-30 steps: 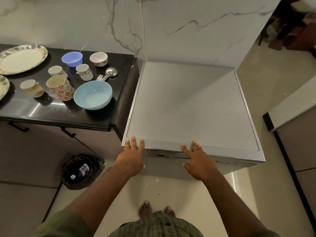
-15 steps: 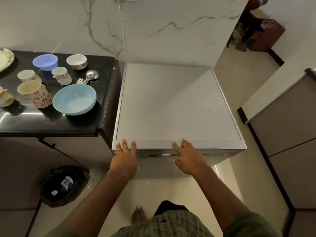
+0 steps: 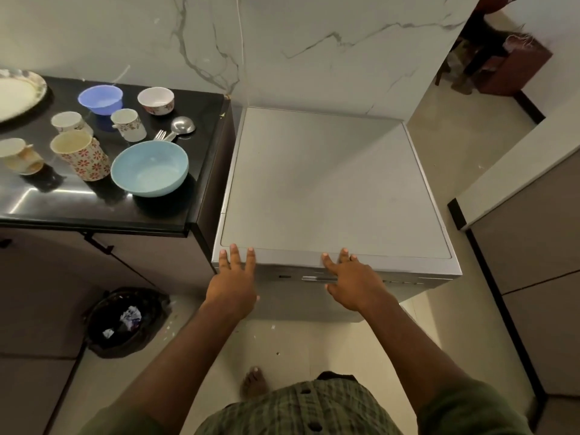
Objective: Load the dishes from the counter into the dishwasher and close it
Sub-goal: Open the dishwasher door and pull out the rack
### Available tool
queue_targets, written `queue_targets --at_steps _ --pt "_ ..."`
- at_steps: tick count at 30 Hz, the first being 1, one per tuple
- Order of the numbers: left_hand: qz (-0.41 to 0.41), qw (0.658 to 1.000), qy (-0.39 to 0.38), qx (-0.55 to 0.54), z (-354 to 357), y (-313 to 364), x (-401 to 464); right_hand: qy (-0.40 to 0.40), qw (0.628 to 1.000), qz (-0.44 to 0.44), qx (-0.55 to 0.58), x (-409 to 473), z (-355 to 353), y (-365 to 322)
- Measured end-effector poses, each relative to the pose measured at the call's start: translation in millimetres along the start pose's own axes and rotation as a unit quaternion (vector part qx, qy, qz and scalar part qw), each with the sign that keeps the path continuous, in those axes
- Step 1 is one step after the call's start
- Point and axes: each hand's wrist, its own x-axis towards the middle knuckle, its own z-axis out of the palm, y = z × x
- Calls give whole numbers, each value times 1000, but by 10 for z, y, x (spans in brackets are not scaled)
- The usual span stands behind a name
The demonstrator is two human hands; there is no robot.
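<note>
Neither hand has moved: left hand (image 3: 230,285) and right hand (image 3: 354,285) rest, fingers straight, on the dishwasher (image 3: 332,196) front edge.

The grey dishwasher (image 3: 332,189) stands shut just beside the black desk (image 3: 78,208). On the desk sit a light-blue bowl (image 3: 149,172), a floral mug (image 3: 81,155), a purple bowl (image 3: 100,99), a small white bowl (image 3: 156,100), three small cups, a plate (image 3: 17,94), a ladle (image 3: 182,126) and a fork (image 3: 160,135).
</note>
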Motion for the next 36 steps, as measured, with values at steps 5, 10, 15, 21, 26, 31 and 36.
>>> queue_targets --at_steps 5,10,15,21,26,31,36 --pt "-22 999 -8 -24 -18 40 -18 1 1000 -22 0 -17 -4 31" --pt "-55 996 5 -72 -44 282 -55 19 998 -53 25 -94 23 363" --pt "-30 973 105 -203 -64 687 -52 29 996 -67 47 -115 -52 689" --pt "-115 898 70 -419 103 1116 29 18 995 -91 25 -112 -35 698" --pt "-203 680 -4 -705 255 1400 227 10 994 -107 8 -90 -20 719" --pt "-240 499 -91 -828 351 1573 333 0 994 -110 5 -93 -58 770" --pt "-211 493 -76 -841 416 1683 329 1 994 -111 -7 -81 -75 786"
